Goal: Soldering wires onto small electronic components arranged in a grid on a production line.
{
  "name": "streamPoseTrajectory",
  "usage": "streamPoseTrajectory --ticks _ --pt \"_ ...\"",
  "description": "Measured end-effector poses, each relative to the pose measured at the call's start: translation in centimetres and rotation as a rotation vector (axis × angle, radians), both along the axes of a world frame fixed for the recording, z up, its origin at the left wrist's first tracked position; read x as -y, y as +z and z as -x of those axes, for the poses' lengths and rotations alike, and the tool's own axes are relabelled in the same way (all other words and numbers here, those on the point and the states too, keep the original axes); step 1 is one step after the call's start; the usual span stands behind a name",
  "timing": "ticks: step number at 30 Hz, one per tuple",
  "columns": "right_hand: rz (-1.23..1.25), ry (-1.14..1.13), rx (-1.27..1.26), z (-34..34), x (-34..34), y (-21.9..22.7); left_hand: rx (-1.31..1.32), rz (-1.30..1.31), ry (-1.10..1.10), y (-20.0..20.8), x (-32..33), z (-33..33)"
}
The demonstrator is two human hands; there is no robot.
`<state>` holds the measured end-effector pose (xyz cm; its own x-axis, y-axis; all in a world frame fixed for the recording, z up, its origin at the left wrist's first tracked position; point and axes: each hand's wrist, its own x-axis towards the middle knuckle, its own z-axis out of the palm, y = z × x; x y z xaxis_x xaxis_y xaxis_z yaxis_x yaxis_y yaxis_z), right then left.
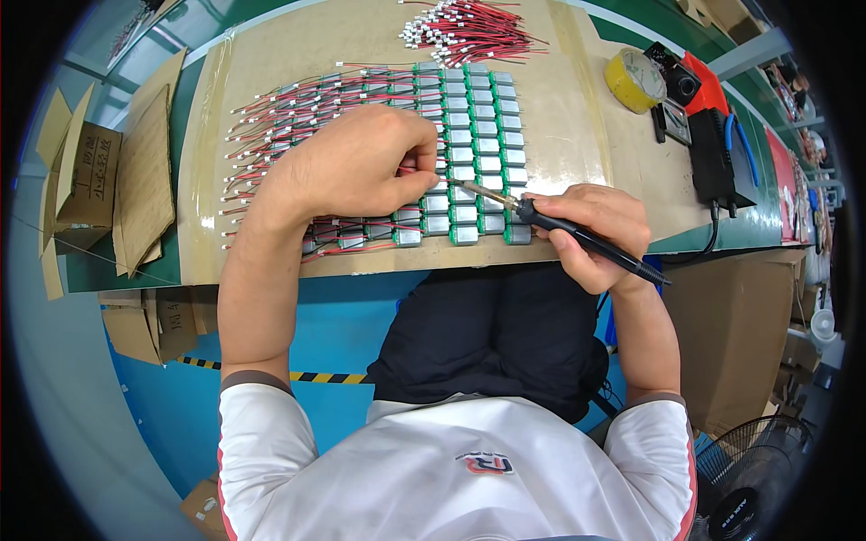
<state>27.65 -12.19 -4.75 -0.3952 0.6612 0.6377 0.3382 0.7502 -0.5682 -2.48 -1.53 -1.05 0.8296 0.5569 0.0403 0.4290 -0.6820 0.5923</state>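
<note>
Rows of small silver motors with green ends [462, 173] lie on the brown board [577, 135]. Thin red and black wires with white plugs [248, 153] trail from the left rows. My left hand [365, 167] is over these rows, thumb and fingers pinched; a red wire shows within its grip, though the pinched end is partly hidden. In my right hand [600, 225] is a soldering iron [595, 242], held by its black handle like a pen. Its tip points left and meets the motor rows just beside my left fingertips.
A heap of loose red wires with white plugs [469, 32] lies at the far side. On the right are a yellow tape roll [635, 81], a red tray [706, 83] and a black box with a cord [722, 162]. Cardboard boxes [90, 176] stand left; a fan [753, 478] stands lower right.
</note>
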Motion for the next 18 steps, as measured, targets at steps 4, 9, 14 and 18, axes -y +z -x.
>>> streamPoseTrajectory --ticks 4,9,14,18 --pt "-0.009 0.007 0.009 -0.07 -0.02 -0.05 0.000 0.001 0.005 -0.07 0.03 -0.04" --pt "0.003 0.009 0.000 -0.15 0.24 0.01 0.007 -0.003 0.005 -0.26 0.13 0.02" --pt "0.030 -0.001 -0.003 -0.16 0.40 0.19 0.006 -0.002 0.002 -0.04 0.11 -0.02" --pt "0.013 0.009 0.005 -0.24 0.24 0.16 0.003 -0.003 0.012 -0.02 0.11 -0.07"
